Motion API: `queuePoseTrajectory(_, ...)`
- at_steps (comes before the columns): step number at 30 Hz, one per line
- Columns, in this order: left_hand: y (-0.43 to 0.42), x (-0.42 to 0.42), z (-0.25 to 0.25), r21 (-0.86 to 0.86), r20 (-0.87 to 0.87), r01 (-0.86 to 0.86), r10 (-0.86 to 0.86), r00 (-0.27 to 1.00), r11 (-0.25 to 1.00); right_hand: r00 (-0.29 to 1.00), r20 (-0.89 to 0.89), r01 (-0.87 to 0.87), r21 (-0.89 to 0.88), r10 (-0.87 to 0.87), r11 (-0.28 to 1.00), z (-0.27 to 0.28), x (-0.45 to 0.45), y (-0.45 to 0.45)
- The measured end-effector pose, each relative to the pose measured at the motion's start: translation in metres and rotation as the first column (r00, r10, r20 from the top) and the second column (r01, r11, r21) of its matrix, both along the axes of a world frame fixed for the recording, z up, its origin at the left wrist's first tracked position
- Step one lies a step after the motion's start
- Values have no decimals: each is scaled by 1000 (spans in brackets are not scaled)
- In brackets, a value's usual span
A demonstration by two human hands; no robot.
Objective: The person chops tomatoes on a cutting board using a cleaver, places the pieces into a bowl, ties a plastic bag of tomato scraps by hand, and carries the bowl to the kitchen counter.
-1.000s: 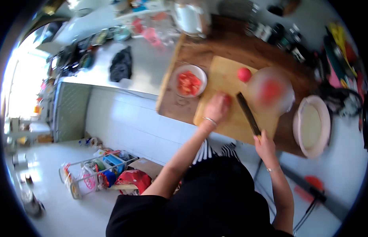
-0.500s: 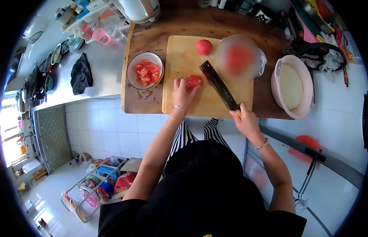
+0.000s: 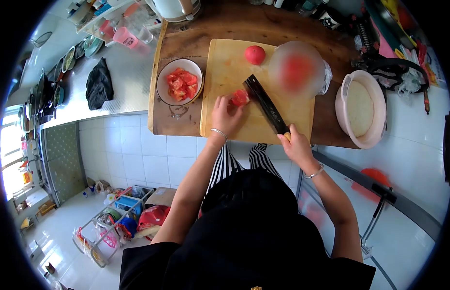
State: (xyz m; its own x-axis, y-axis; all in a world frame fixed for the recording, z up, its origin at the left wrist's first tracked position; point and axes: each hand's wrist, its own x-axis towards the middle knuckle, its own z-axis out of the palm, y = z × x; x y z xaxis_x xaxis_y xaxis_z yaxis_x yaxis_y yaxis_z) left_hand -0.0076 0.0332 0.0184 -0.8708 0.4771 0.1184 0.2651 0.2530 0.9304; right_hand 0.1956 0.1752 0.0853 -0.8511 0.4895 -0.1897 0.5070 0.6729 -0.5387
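Note:
My left hand [image 3: 227, 116] is closed, its fingertips on a cut tomato piece [image 3: 240, 98] on the wooden cutting board [image 3: 225, 63]. The tomato's wet red cut face is turned up toward the knife. My right hand [image 3: 296, 145] grips the handle of a wide dark-bladed kitchen knife [image 3: 266, 106]. The blade slants up and left over the board, with its tip close to the right of the tomato piece. A whole tomato [image 3: 255, 55] rests near the board's far edge. Left of the board, a white dark-rimmed bowl [image 3: 160, 85] holds chopped tomato [image 3: 181, 84].
A blurred round container with red contents [image 3: 297, 70] overlaps the board's far right. Further right stands a pale pink basin [image 3: 340, 104]. An electric kettle [image 3: 174, 9] is at the back left of the wooden table [image 3: 220, 26]. A dark cloth [image 3: 99, 84] lies on the metal counter.
The tomato piece has turned under my left fingers and shows more cut face. The red piece beside the blade no longer shows separately. The whole view has shifted slightly.

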Motion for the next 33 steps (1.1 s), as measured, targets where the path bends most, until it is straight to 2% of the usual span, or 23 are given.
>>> queuePoseTrajectory(2,-7,-4,0,-93,-137,132,-144,980,987,1000,-15,5,-15,-5,1000,8,2,2)
queuePoseTrajectory(3,-7,-4,-1,-95,-137,130,-142,980,987,1000,8,-24,21,24,999,25,2,2)
queuePoseTrajectory(5,-7,-5,-3,8,-207,119,-115,972,993,998,34,-49,51,47,998,41,0,2)
queuePoseTrajectory(7,-8,-7,-6,6,-163,127,-125,979,992,988,68,-146,141,137,979,45,-5,3)
queuePoseTrajectory(11,-7,-9,-4,-30,-88,120,-122,989,992,979,154,-153,130,133,980,32,-24,3)
queuePoseTrajectory(13,-10,-7,-4,-4,-85,132,-132,988,991,988,62,-153,189,144,970,4,-31,4)
queuePoseTrajectory(15,-12,-9,-2,24,-98,147,-144,985,989,990,31,-142,167,139,976,1,-31,8)
queuePoseTrajectory(17,-10,-9,0,-32,-244,154,-157,957,988,992,5,-122,153,123,981,6,-26,10)
queuePoseTrajectory(18,-8,-8,2,-26,-250,155,-156,955,988,996,-19,-87,114,90,990,14,-22,7)
queuePoseTrajectory(20,-9,-4,2,-22,-83,133,-134,988,991,997,-34,-61,71,64,996,31,-15,1)
queuePoseTrajectory(22,-9,-3,-1,-42,-78,130,-133,988,991,1000,0,-29,33,29,999,49,-10,-5)
queuePoseTrajectory(26,-9,-4,6,-97,-71,129,-136,988,987,995,77,-66,23,64,998,22,-15,-5)
queuePoseTrajectory(29,-9,-6,0,-110,-113,123,-135,984,986,999,48,-16,-30,18,999,-4,-21,-8)
queuePoseTrajectory(33,-5,-4,8,-74,-98,123,-130,987,990,1000,9,-2,13,2,1000,2,-17,0)
